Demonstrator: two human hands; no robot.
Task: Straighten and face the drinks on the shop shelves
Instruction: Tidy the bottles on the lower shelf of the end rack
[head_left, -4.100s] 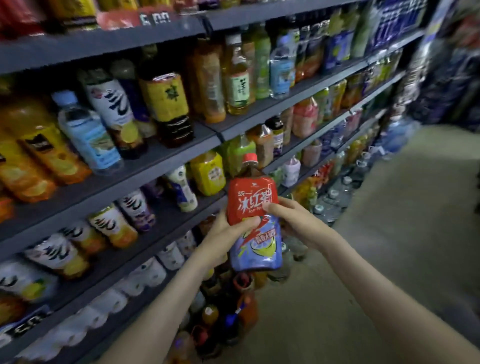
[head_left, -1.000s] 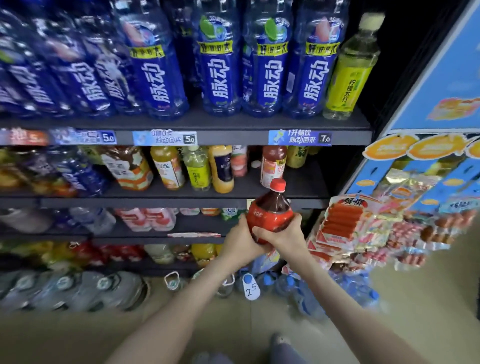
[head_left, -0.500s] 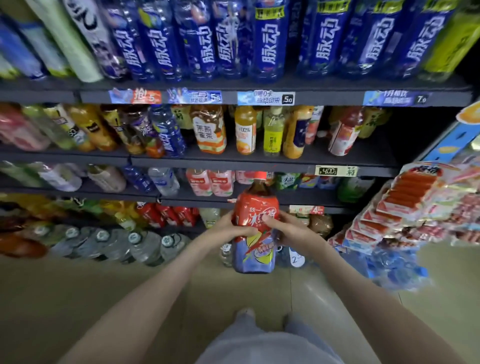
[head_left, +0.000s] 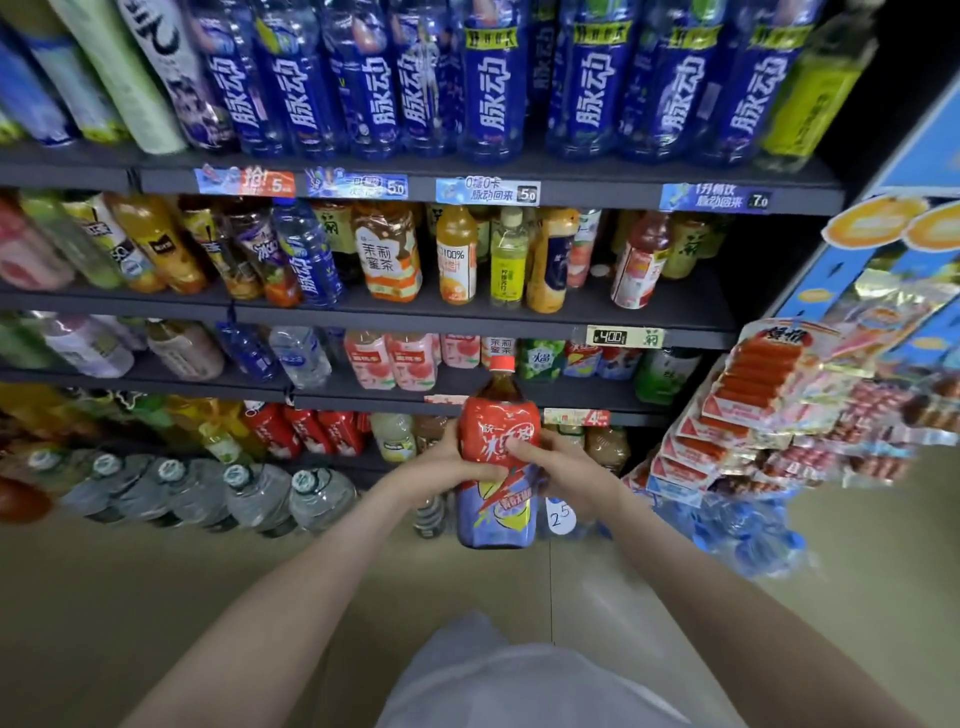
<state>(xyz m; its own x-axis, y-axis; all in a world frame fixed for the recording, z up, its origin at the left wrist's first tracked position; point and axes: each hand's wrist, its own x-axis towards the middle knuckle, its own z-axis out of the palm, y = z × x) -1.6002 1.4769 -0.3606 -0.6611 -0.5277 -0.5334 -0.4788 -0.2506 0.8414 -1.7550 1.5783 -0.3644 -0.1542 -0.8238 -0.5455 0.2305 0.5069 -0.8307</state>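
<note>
Both hands clasp one large tea bottle (head_left: 493, 514) — left hand (head_left: 447, 462) round its red shoulder, right hand (head_left: 566, 470) with fingers curled over the label. It hangs upright in mid-air before the lower shelves (head_left: 363, 401), label toward the wearer, probably so its face can be checked before shelving. It is capped, with dark tea up into the neck — similar red-labelled bottles (head_left: 306, 431) stand low to the left.

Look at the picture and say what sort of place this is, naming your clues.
Probably a small shop's drinks aisle: shelves packed with bottled drinks, price tags on the shelf edges, and sausage packets hanging at the right.
</note>
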